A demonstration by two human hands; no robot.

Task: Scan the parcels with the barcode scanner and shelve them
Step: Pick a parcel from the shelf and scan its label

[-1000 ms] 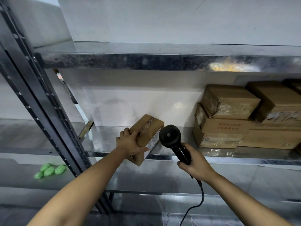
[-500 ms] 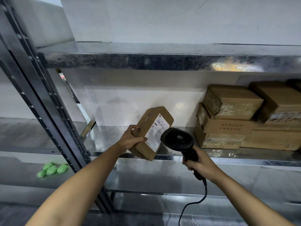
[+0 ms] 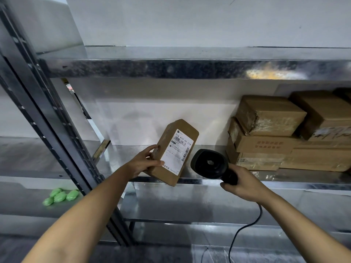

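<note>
The left hand [image 3: 141, 164] grips the tilted parcel [image 3: 173, 151] at the shelf [image 3: 284, 180] edge, the right hand [image 3: 245, 184] grips the barcode scanner [image 3: 210, 165] just right of its label, so scanning looks underway, then shelving.

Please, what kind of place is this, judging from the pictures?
Probably a parcel depot or stockroom. Bare metal shelving holds stacked cardboard boxes; the left hand holds a parcel with a shipping label, and the right hand holds a corded barcode scanner.
</note>
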